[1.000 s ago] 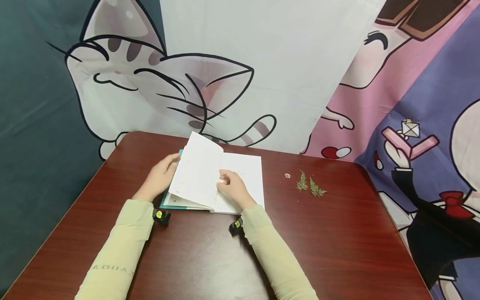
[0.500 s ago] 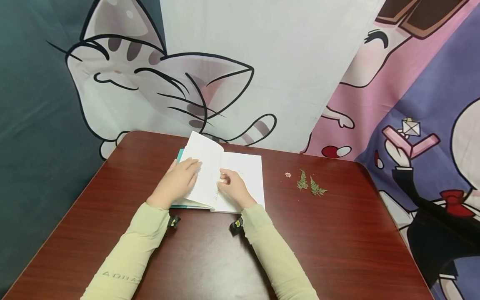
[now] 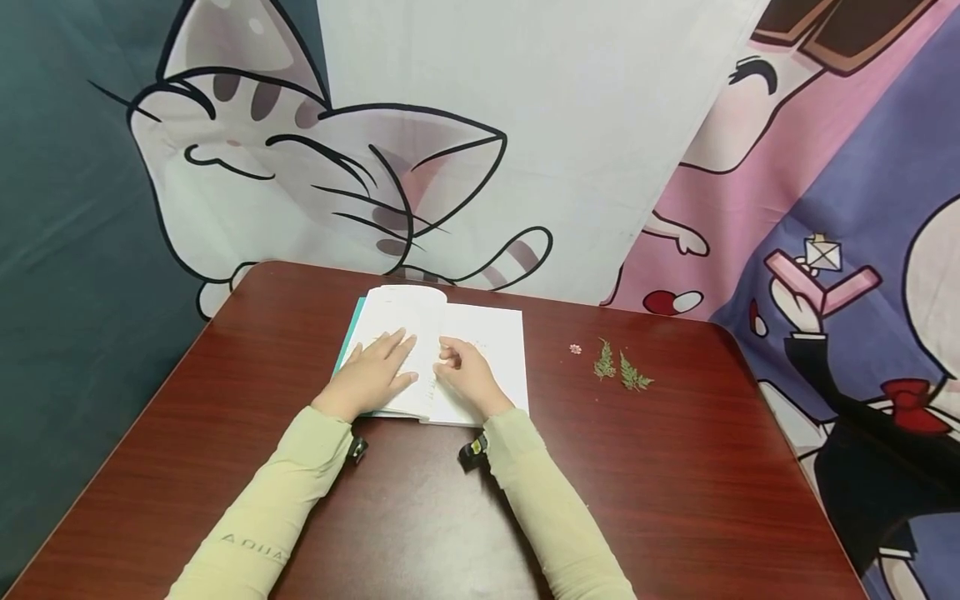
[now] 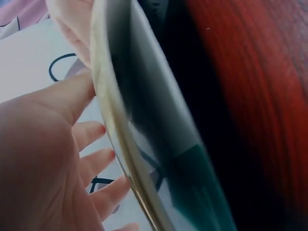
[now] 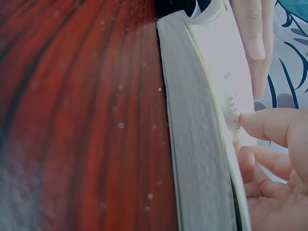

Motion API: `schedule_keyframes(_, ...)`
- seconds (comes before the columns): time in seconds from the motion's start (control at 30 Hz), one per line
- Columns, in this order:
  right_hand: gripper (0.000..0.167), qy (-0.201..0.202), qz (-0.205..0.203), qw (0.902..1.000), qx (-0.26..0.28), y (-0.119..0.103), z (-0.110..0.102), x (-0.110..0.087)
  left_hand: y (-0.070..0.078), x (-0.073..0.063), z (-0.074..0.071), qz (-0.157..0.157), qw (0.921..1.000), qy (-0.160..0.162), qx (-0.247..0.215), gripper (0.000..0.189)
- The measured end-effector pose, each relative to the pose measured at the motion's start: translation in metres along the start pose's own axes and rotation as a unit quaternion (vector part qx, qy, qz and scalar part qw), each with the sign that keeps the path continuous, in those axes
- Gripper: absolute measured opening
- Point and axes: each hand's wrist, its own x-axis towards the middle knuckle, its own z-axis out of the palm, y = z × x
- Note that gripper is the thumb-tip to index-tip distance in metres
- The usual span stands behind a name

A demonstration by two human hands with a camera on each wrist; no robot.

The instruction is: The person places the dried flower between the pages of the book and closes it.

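Note:
An open book point(image 3: 490, 333) with white pages and a teal cover lies on the table. My left hand point(image 3: 367, 375) rests flat on its left page point(image 3: 408, 312), fingers spread. In the left wrist view, this hand point(image 4: 43, 154) lies along the page surface, above a gap over the teal cover point(image 4: 202, 183). My right hand point(image 3: 471, 375) touches the book near the gutter with bent fingers. Seen from the right wrist, thumb and fingertips of this hand point(image 5: 279, 159) meet the printed page point(image 5: 226, 72) apart from each other, with nothing visible between them.
To the right of the book lie two green fern-like sprigs point(image 3: 605, 361) and a small pink flower point(image 3: 575, 349). The reddish-brown wooden table point(image 3: 675, 467) extends around the book. A cartoon-printed cloth point(image 3: 585, 167) hangs behind the table's far edge.
My left hand has moved from the book's left edge onto the left page, and the raised pages now lie flatter under it. The right hand has stayed in place.

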Motion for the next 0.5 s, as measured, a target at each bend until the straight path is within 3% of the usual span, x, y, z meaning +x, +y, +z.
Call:
schedule_keyframes(0.33, 0.051, -0.01, -0.01, 0.9999, 0.007, 0.0, 0.0, -0.002, -0.006, 0.003, 0.009, -0.016, 0.9981, -0.037, -0.045, 0.068)
schedule_keyframes(0.5, 0.05, -0.004, 0.008, 0.9998, 0.016, -0.001, 0.001, -0.005, -0.007, 0.004, 0.011, -0.024, 0.9966, -0.057, -0.055, 0.067)
